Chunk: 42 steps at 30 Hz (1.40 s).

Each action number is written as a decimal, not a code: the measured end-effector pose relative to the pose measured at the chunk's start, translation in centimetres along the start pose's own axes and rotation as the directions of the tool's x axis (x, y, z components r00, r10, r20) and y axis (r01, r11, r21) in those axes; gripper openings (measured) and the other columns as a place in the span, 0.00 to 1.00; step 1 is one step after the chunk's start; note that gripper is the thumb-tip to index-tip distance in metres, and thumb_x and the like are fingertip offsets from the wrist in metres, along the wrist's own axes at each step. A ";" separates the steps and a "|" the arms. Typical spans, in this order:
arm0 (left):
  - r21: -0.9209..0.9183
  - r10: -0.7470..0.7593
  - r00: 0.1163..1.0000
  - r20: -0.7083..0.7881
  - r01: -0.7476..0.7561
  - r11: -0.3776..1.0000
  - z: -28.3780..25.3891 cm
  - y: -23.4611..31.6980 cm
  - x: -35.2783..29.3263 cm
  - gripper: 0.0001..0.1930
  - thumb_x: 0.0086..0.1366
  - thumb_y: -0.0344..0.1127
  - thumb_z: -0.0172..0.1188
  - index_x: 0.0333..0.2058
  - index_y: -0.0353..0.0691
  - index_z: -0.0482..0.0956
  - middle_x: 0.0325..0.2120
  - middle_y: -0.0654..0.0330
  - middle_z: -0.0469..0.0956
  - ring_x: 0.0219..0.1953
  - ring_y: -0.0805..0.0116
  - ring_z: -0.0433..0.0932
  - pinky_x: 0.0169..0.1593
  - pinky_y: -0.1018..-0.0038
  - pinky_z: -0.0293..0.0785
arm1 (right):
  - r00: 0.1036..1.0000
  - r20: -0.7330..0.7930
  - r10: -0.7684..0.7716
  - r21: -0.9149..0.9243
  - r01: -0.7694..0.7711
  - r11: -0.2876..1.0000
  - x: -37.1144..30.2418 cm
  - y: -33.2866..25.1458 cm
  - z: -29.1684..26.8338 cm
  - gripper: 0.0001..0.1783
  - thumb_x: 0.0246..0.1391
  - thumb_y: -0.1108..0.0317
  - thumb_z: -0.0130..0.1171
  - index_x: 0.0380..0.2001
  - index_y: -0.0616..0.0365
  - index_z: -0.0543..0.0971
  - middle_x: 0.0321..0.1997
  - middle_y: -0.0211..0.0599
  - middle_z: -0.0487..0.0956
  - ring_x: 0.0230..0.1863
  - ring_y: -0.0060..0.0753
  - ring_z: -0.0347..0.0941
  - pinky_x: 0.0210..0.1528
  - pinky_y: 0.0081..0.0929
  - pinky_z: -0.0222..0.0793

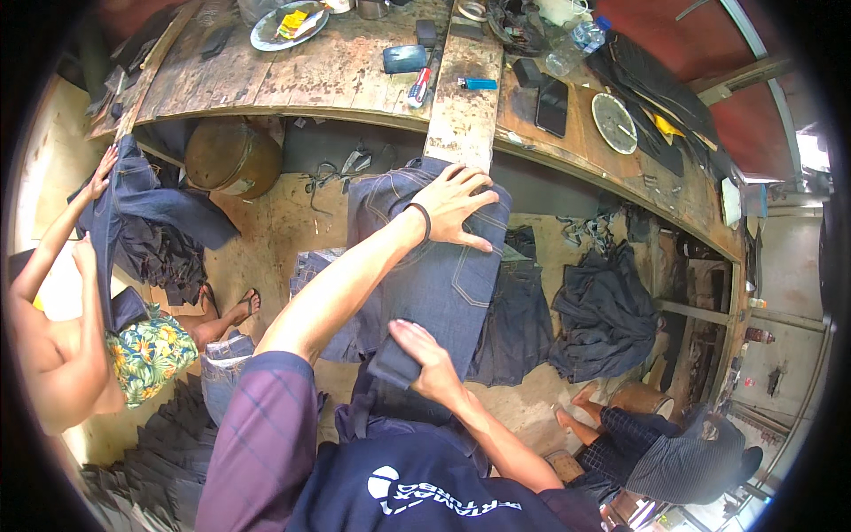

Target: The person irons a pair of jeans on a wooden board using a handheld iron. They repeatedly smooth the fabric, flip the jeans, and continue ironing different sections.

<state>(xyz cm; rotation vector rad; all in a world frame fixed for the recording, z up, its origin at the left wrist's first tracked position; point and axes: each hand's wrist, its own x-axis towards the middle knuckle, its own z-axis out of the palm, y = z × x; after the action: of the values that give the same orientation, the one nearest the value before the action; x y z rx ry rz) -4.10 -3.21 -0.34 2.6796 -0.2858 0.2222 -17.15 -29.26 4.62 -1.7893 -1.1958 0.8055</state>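
A pair of dark blue jeans [434, 288] is drawn over a narrow wooden board [464, 111] that juts out from the workbench toward me. My left hand [455, 206] lies on the upper part of the jeans, fingers spread, with a dark band on the wrist. Lower down on the denim, my right hand [430, 359] is closed round a dark rectangular block [395, 365], which rests against the fabric. A back pocket [476, 275] with pale stitching shows to the right of my hands. The block's underside is hidden.
On the workbench [337, 89] are a blue-stained block [405, 59], a lighter [477, 84], a phone [551, 106], a bottle [578, 46] and plates. Denim piles [605, 310] lie on the floor. A person at left handles jeans [124, 213]; another person [687, 461] sits lower right.
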 end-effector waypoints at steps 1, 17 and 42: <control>-0.025 -0.033 0.998 0.058 0.035 0.999 0.0 -0.2 0.4 0.52 0.57 0.84 0.65 0.66 0.46 0.77 0.70 0.50 0.71 0.80 0.48 0.59 0.82 0.43 0.48 | 0.999 -0.025 0.030 0.081 -0.028 0.996 1.6 -0.5 -0.9 0.44 0.43 0.81 0.77 0.68 0.58 0.81 0.70 0.47 0.83 0.74 0.51 0.76 0.79 0.45 0.69; 0.118 -0.217 0.976 0.003 0.215 0.969 0.9 -0.1 1.2 0.59 0.50 0.91 0.61 0.76 0.65 0.72 0.85 0.45 0.43 0.87 0.43 0.35 0.77 0.16 0.24 | 0.985 0.072 -0.157 0.101 0.149 0.984 6.2 3.3 -3.0 0.34 0.46 0.64 0.78 0.60 0.56 0.86 0.64 0.47 0.86 0.70 0.54 0.79 0.76 0.52 0.70; 0.143 -0.164 0.984 -0.074 0.173 0.974 2.0 -0.5 0.9 0.35 0.69 0.77 0.59 0.64 0.64 0.87 0.81 0.60 0.62 0.85 0.55 0.51 0.82 0.27 0.38 | 0.996 -0.048 -0.069 0.232 0.078 0.970 -5.5 -0.6 1.8 0.38 0.47 0.65 0.78 0.64 0.61 0.84 0.69 0.48 0.84 0.76 0.50 0.76 0.79 0.53 0.65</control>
<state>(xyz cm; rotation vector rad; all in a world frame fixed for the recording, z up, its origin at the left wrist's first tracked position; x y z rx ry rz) -2.84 -3.79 -2.16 2.8189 -0.0219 0.2833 -20.79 -33.79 4.68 -1.5532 -1.0866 0.8276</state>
